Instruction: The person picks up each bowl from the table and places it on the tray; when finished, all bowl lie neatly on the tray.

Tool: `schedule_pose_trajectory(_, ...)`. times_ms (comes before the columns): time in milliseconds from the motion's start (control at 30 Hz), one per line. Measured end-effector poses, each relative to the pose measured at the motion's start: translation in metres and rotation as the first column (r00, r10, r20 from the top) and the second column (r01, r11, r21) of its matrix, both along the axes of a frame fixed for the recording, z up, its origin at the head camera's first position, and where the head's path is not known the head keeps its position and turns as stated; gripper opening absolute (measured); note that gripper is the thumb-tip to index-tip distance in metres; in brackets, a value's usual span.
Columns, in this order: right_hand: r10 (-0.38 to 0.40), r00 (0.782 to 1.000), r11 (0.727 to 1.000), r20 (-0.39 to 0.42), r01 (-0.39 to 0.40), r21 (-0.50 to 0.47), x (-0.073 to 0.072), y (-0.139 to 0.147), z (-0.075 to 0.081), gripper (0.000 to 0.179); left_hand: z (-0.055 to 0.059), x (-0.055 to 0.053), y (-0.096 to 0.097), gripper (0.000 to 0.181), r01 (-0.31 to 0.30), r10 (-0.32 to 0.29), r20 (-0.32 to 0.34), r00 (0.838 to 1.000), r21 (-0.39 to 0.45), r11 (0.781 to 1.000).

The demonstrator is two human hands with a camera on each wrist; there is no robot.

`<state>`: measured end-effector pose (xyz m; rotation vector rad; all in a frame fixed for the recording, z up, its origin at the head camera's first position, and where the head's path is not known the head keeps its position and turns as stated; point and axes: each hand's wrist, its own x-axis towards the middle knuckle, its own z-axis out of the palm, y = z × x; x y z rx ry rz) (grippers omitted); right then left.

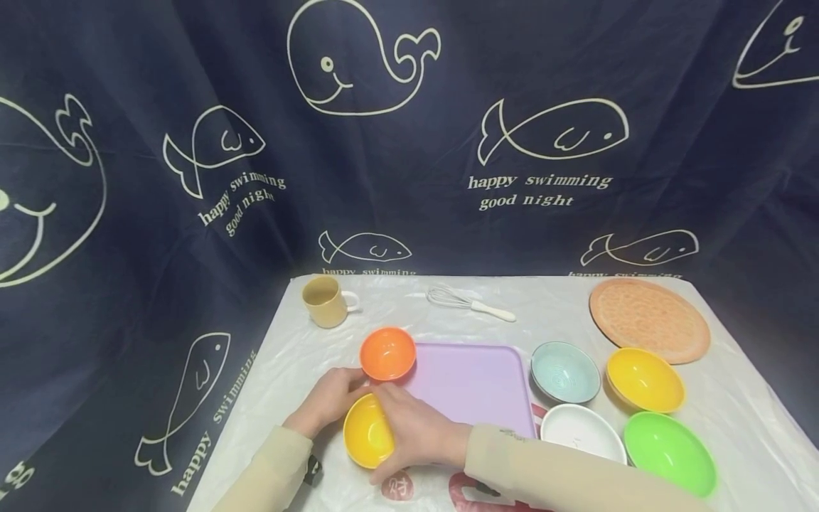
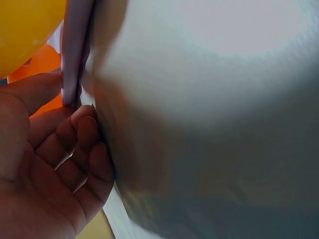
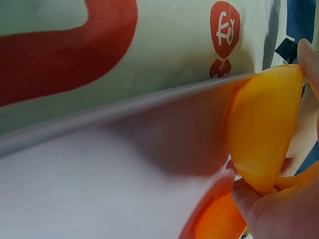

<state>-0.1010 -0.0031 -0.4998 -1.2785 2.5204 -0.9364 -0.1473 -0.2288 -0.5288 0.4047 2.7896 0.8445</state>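
Observation:
My right hand spans a small yellow bowl, thumb at its near rim and fingers at its far rim. In the right wrist view the yellow bowl sits at the end of the purple tray. My left hand is at the left edge of the purple tray. Seen from the left wrist, the left hand pinches the tray edge, thumb on the upper side and fingers bent at the underside. An orange bowl stands just beyond both hands, at the tray's far left corner.
A tan mug and a whisk lie toward the back. Right of the tray are a light blue bowl, a white bowl, a larger yellow bowl and a green bowl. Behind them is a round brown board.

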Motion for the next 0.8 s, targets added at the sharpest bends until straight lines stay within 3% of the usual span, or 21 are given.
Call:
schedule_pose_trajectory(133,-0.011,1.0,1.0,0.015,0.011,0.008,0.0,0.001,0.0,0.121,-0.001,0.0,0.002,0.037,-0.003,0.003,0.008,1.0,0.0,1.0)
schedule_pose_trajectory(300,-0.047,0.998,0.999,0.042,0.046,0.024,0.002,0.004,0.001,0.135,-0.003,0.0,0.002,0.037,0.007,-0.007,-0.014,1.0,0.003,1.0)
schedule_pose_trajectory(467,-0.071,0.996,0.997,0.062,0.071,0.002,0.007,0.018,0.013,0.132,-0.004,0.001,0.002,0.038,0.011,-0.011,0.008,1.0,0.025,1.0)
schedule_pose_trajectory(633,-0.12,0.989,0.992,0.091,0.122,-0.012,0.017,0.056,0.033,0.133,-0.002,0.001,0.002,0.041,-0.039,0.038,0.079,0.996,0.016,0.999)
schedule_pose_trajectory(800,-0.269,0.963,0.963,0.008,0.269,0.037,0.027,0.117,0.048,0.137,-0.002,0.002,0.001,0.042,-0.062,0.061,0.082,0.995,0.009,0.998)
